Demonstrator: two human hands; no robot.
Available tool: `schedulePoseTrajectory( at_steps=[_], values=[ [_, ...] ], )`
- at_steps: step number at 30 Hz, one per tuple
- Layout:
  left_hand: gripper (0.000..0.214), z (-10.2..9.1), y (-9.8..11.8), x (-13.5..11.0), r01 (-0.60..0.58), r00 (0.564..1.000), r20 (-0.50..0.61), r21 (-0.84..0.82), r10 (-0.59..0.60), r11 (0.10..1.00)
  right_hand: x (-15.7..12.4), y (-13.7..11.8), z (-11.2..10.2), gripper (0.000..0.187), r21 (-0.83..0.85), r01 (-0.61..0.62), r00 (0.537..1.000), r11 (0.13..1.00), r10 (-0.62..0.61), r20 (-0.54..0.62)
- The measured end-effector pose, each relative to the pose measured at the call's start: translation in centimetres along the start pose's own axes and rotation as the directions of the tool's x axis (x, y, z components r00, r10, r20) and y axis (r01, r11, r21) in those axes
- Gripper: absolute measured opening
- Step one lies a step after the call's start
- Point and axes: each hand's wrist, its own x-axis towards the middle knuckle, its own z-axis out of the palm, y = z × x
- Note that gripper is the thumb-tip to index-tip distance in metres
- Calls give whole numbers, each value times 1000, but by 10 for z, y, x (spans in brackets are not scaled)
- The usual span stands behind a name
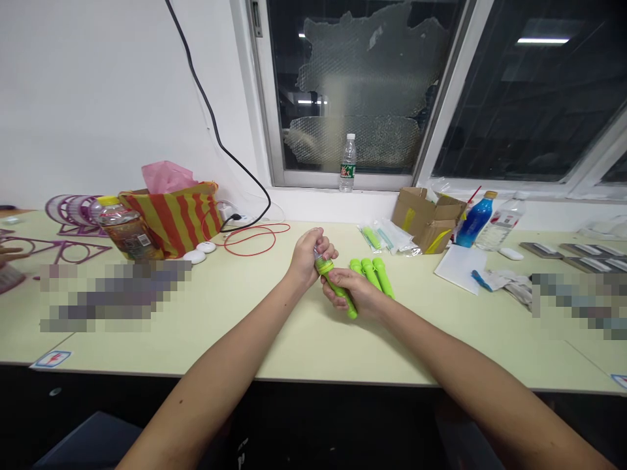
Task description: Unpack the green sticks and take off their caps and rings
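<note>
Green stick slants above the worktop, its lower part gripped in the right hand, its clear top clasped by the left hand; three green tubes lie nearby.

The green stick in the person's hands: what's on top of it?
A clear piece sits at the upper end of the green stick. The left hand wraps around it, so its full shape is covered. The right hand hides part of the stick.
</note>
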Motion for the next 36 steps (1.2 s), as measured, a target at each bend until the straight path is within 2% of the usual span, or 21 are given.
schedulePoseTrajectory(
  at_steps=[7, 15, 17, 20, 22, 25, 27, 29, 30, 32, 34, 35, 36],
  values=[
    [32, 2, -3, 0, -63, 995, -71, 89, 69, 994, 0, -5, 7, 36, -295, 84, 978, 952, -136, -161],
    [29, 0, -8, 1, -122, 987, -90, 135, 135, 983, 1, 4, 3, 29, -610, 78, 905, 789, -312, -288],
    [29, 0, -10, 1, -126, 985, -103, 124, 139, 984, 0, 5, 2, 28, -727, 70, 870, 684, -398, -291],
    [29, -1, -13, 1, -121, 981, -139, 97, 133, 988, -3, 5, 1, 30, -907, -4, 796, 422, -548, -258],
    [29, -1, -15, 1, -122, 977, -167, 88, 136, 989, -4, 4, 1, 30, -964, -69, 766, 256, -606, -216],
    [28, -2, -18, 1, -145, 964, -213, 82, 159, 986, -4, 4, 1, 22, -987, -129, 770, 95, -618, -160],
    [29, -3, -19, 1, -162, 954, -243, 68, 174, 984, -3, 4, 1, 18, -989, -139, 781, 56, -607, -145],
    [29, -4, -18, 1, -165, 948, -268, 40, 170, 985, -2, 3, 0, 18, -985, -119, 795, 123, -583, -169],
    [29, -5, -17, 1, -153, 950, -274, 17, 152, 988, -1, 2, -1, 20, -973, -85, 815, 216, -547, -192],
    [30, -5, -14, 1, -102, 963, -256, -44, 87, 994, -1, -1, -3, 29, -856, 11, 902, 517, -374, -214],
    [31, -5, -9, -1, -32, 982, -189, -107, 11, 994, -2, -4, -7, 38, -548, 35, 984, 836, -124, -127],
    [32, -3, -7, -3, -1, 990, -140, -128, -17, 992, -2, -5, -9, 42, -363, -1, 998, 932, -20, -54],
    [32, -2, -5, -4, 25, 996, -87, -140, -37, 990, -3, -5, -12, 44, -200, -50, 999, 978, 54, 10]
  ],
)
